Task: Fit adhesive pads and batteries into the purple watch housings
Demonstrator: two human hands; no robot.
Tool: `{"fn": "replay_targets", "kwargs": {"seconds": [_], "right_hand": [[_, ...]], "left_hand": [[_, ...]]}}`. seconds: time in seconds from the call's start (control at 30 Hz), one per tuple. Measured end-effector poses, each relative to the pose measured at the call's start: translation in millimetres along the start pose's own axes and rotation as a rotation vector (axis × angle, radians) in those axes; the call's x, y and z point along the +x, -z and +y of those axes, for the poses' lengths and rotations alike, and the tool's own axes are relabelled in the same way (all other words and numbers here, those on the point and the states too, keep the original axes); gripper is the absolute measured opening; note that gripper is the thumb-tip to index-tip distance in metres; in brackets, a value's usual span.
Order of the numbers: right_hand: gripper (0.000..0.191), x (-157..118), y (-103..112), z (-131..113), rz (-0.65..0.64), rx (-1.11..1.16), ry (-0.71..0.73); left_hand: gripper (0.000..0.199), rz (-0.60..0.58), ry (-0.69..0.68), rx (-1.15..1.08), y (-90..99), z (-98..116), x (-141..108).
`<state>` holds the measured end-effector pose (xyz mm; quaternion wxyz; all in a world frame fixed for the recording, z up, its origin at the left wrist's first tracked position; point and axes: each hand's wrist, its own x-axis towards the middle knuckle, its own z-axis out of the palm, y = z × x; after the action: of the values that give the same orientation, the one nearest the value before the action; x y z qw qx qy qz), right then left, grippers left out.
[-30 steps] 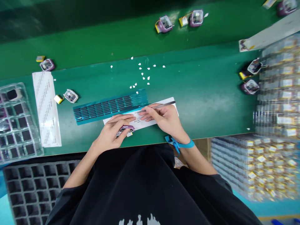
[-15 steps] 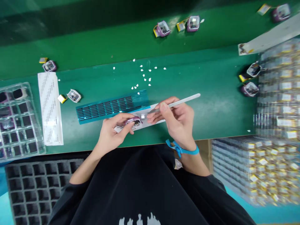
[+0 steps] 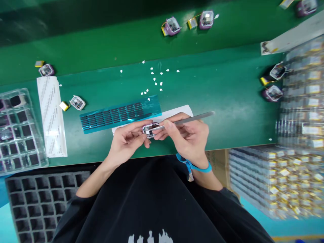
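My left hand (image 3: 128,140) is closed around a small watch-like housing (image 3: 149,130), a pale-rimmed case with an exposed circuit inside. My right hand (image 3: 186,133) pinches slim metal tweezers (image 3: 193,118), whose tips reach into the open housing. Near the tips, a small white square (image 3: 147,132) lies in the housing. Under and behind both hands is a white strip (image 3: 178,110). Beyond my left hand lies a blue film sheet (image 3: 152,104) carrying rows of small black pieces. My fingers hide part of the housing.
Small white stickers (image 3: 155,84) dot the green mat. More housings with yellow batteries (image 3: 77,102) lie at left, at the back and at right. A clear tray (image 3: 22,131) and a white printed sheet (image 3: 52,118) are at left. Stacked trays (image 3: 286,182) rise at right.
My left hand has turned the housing up and brought it to the tweezers. The white square that was at the tweezer tips is now inside the housing. The tweezers have rotated slightly.
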<state>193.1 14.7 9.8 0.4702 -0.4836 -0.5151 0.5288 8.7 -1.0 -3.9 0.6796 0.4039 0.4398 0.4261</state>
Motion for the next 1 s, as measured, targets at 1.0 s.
{"fn": "replay_targets", "kwargs": {"seconds": [1.0], "right_hand": [[0.009,-1.3,-2.6,4.3,-0.036,-0.14,0.152]], "left_hand": [[0.026,0.118,-0.02,0.033,-11.8,-1.0,-6.9]]}}
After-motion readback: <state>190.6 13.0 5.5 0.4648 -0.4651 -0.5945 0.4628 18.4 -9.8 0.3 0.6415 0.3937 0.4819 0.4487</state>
